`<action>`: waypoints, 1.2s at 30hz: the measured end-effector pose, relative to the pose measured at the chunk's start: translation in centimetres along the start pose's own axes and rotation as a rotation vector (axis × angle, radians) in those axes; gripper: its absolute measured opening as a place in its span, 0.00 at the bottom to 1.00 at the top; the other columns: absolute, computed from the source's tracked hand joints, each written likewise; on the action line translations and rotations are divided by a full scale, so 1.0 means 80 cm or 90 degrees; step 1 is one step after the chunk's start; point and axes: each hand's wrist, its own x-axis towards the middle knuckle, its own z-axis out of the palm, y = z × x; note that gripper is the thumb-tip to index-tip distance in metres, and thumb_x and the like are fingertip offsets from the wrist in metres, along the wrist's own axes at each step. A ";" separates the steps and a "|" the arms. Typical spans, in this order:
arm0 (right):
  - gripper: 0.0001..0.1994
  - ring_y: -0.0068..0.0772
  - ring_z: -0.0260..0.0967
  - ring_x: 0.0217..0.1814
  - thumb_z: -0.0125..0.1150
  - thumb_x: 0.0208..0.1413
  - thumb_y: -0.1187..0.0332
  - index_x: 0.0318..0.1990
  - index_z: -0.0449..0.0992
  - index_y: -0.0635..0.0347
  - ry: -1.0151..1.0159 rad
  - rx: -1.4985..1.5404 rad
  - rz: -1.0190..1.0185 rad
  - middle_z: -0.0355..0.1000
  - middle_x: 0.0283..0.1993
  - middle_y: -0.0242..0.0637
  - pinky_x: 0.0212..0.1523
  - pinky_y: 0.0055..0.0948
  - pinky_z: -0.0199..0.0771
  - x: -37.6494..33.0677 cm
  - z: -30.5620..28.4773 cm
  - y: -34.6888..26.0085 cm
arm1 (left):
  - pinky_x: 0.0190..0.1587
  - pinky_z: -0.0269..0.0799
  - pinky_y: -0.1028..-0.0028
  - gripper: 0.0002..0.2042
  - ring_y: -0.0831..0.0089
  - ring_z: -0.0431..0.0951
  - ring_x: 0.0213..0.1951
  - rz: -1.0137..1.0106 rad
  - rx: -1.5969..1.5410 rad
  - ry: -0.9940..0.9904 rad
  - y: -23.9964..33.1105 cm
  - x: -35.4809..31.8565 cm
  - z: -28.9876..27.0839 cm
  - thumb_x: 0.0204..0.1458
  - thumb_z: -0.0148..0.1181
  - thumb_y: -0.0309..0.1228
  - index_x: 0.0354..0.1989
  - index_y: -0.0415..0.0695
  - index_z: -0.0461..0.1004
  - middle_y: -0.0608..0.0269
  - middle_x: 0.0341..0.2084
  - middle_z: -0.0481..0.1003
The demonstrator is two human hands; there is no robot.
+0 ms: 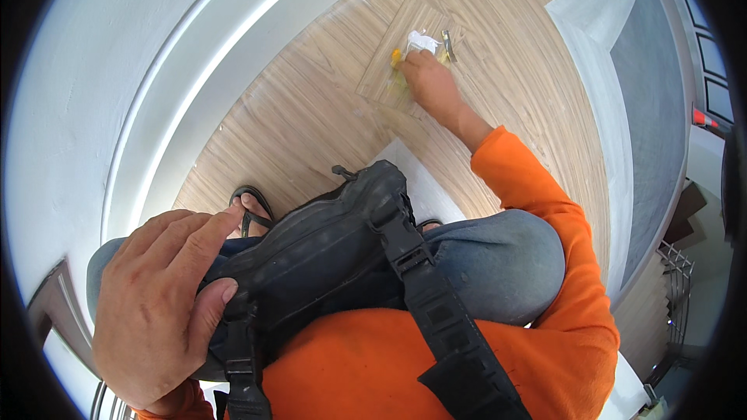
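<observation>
White lump (pixel 421 41), paste or crumpled cloth, I cannot tell which, lies on a rectangular wood-grain board (pixel 377 80), close to the board's middle. The crouching person's right hand (pixel 432 85) reaches down to it from the board's near right side, fingertips at the lump's near edge. Its grip is curled, fingers bent and close together, but their undersides are turned away, so I cannot tell whether they have hold of anything. Just left of these fingertips, over the board's left part, is a small orange-yellow piece (pixel 396 57). A narrow dark object (pixel 449 45) sits by the board's right edge.

Wood-grain floor (pixel 311 101) spreads around the board. An orange sleeve (pixel 537 187) covers the right arm, on the board's near right side. Nearer me than the board, a black bag (pixel 319 245) with buckled straps lies across the lap, above blue jeans (pixel 498 264). Well apart from the board, to its near left, the left hand (pixel 159 295) is over the left knee; its grip is loose, fingers extended, thumb spread, nothing visible in it. Between that hand and the board is a foot in a dark sandal (pixel 253 206). A white wall (pixel 70 70) stands left of the board; a grey panel (pixel 650 117) lies well to its right.
</observation>
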 end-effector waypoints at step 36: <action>0.06 0.52 0.76 0.45 0.64 0.61 0.69 0.42 0.82 0.58 0.139 0.012 0.208 0.76 0.38 0.45 0.45 0.48 0.79 -0.031 -0.013 0.017 | 0.56 0.75 0.53 0.25 0.41 0.80 0.51 0.020 0.006 0.010 0.001 0.001 -0.002 0.52 0.64 0.35 0.58 0.35 0.77 0.41 0.46 0.81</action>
